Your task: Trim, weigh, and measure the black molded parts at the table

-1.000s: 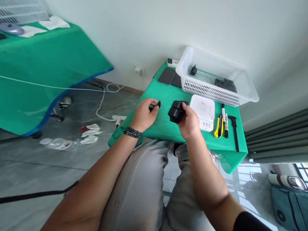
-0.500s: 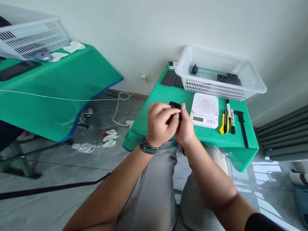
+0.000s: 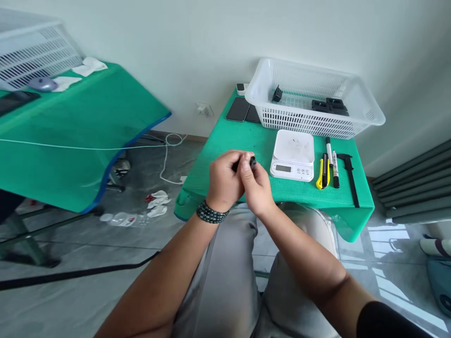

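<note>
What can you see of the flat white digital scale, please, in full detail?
The white, plastic-looking digital scale has a squarish, round-cornered weighing plate marked with dark specks. Its front panel carries a grey rectangular display with no readable digits, and three button markings. It lies flat on the green mesh cloth, between the right hand, which is apart, and the yellow-and-black cutter, in front of the white perforated plastic basket.

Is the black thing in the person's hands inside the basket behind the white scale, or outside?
Outside. The black thing, mostly covered, is between the left hand and right hand, in front of that basket.
</note>
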`<state>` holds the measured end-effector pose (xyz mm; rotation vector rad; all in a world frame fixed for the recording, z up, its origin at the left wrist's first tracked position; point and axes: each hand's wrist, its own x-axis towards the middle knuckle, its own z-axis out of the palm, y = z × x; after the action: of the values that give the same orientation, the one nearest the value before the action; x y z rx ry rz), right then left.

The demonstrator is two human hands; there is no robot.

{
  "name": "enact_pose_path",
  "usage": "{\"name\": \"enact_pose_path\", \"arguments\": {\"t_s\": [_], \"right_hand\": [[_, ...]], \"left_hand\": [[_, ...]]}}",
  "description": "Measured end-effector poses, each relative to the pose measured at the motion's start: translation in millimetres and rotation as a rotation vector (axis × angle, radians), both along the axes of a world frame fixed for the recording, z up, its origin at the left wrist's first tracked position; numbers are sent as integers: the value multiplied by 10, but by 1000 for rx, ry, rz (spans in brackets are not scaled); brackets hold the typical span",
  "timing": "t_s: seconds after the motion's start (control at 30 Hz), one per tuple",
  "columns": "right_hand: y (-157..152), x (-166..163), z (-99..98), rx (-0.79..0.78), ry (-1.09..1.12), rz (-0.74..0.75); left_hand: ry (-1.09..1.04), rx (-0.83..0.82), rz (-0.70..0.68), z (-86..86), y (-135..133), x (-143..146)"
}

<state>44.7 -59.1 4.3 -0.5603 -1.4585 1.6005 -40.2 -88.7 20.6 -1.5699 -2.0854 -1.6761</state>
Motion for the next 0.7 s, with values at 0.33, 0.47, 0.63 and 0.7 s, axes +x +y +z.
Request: {"name": "enact_pose_path", "arguments": {"t_s": [0.33,0.47,0.63,0.7], "right_hand": [[-23,79,-32,214,-257,-17],[-4,67,-53,229,-281,-32],[-23,96,10,300,-330,20],[-40,109,38,322,-341,53]], "left_hand": [[-92,-10,116,61,19,-114],[-272,-81,58,-5,48,-229],[-358,-33,122,-79,53,-285],[-348,21,216,-87,47,-282]]}}
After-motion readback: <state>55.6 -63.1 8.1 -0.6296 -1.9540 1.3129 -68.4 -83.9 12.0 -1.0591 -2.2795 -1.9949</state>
